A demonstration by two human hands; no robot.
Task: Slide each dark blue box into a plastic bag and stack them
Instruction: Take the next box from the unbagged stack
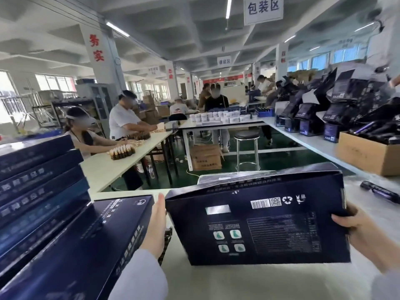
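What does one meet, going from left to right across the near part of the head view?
box stack → left hand → held box → right hand

Dark blue box (259, 219): printed card, smooth, low sheen on the face.
Stacked boxes (41, 191): same card, glossier, light streaks along the edges.
Worktop (227, 282): white, smooth, matt.
Sleeve (140, 278): pale cloth, matt.
Carton (368, 158): brown cardboard, dull.
Stool (247, 135): bright chromed metal legs, dark matt seat.
Floor (281, 162): green, shiny.
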